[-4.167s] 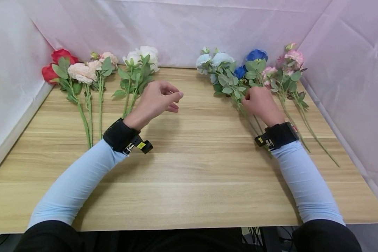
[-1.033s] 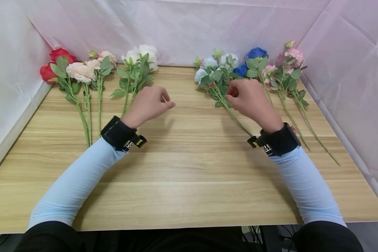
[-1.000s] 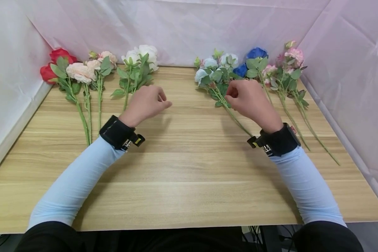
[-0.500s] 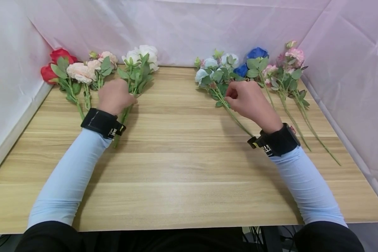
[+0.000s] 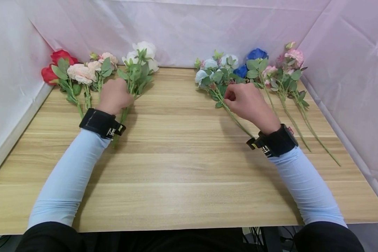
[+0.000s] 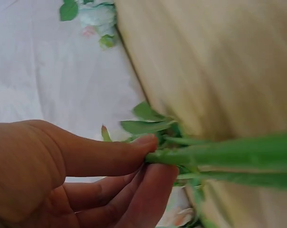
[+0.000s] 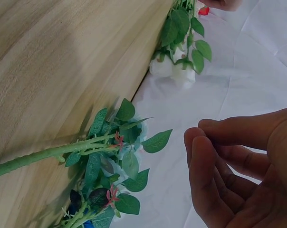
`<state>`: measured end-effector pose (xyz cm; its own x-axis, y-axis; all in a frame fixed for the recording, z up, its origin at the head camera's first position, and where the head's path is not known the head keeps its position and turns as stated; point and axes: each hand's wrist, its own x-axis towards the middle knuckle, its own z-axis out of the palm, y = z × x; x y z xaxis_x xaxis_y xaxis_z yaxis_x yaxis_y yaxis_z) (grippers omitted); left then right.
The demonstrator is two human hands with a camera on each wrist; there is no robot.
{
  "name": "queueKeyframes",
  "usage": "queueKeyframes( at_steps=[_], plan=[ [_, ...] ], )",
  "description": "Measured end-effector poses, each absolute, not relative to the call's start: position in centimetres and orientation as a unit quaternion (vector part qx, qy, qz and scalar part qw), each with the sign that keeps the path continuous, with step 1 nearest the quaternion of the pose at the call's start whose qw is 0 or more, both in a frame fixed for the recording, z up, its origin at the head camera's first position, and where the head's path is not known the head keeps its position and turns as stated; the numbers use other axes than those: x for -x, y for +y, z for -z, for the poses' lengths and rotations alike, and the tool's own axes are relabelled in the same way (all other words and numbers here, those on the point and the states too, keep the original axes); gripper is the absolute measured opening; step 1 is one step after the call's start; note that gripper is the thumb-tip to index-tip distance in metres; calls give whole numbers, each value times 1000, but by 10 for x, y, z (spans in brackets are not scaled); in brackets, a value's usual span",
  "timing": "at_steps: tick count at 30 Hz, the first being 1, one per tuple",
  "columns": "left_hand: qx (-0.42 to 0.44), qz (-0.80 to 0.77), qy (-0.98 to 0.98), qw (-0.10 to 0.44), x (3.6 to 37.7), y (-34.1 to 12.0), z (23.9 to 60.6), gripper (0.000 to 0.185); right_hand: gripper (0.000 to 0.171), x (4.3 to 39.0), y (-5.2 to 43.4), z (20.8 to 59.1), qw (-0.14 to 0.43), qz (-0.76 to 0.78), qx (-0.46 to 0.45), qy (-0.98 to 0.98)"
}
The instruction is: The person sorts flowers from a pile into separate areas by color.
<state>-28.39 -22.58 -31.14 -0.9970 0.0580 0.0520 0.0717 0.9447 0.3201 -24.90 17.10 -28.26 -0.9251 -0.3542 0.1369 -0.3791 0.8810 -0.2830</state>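
Observation:
My left hand (image 5: pixel 114 96) pinches the green stem (image 6: pixel 224 154) of a white flower between thumb and index finger. Its white blooms (image 5: pixel 146 49) lie at the back edge of the table, one slightly higher than the others. Over the stems of the light-blue flowers (image 5: pixel 210 63) hovers my right hand (image 5: pixel 252 105), with its thumb near loosely bent fingers. The right wrist view shows nothing held there, and the thick green stem (image 7: pixel 43 159) lies apart from the fingers. The left hand hides part of the neighbouring stems.
Red roses (image 5: pixel 61 57) and pale-pink flowers (image 5: pixel 82 71) lie to the left. Blue roses (image 5: pixel 256 53) and pink flowers (image 5: pixel 294 57) lie at the right, stems toward me. White cloth (image 5: pixel 176 31) walls the wooden table (image 5: pixel 189 168) behind and at the sides.
Earlier, the right hand was at the light-blue flowers, which have shifted; it now holds nothing. My left hand moved left onto the white flower's stem, and a white bloom rose slightly.

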Motion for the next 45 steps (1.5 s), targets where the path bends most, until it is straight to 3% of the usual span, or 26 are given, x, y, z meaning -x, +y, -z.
queueKeyframes(
  at_steps=[10,19,23,29,39,45],
  plan=[
    [57,209,-973,85,270,-225,279,47,12,251,169,285,27,-159,-192,-968],
    [72,206,-972,85,265,-216,270,56,13,252,170,289,26,-160,-194,-967],
    [68,220,-971,60,264,-211,269,51,13,252,170,289,28,-160,-197,-967],
    [72,249,-966,-7,260,-193,271,27,14,251,167,289,25,-169,-202,-964],
    [123,348,-926,-82,244,-148,278,20,19,238,147,288,32,-202,-237,-950],
    [148,423,-886,-119,229,-116,284,17,25,226,131,291,-7,-296,-246,-923]
  ],
)
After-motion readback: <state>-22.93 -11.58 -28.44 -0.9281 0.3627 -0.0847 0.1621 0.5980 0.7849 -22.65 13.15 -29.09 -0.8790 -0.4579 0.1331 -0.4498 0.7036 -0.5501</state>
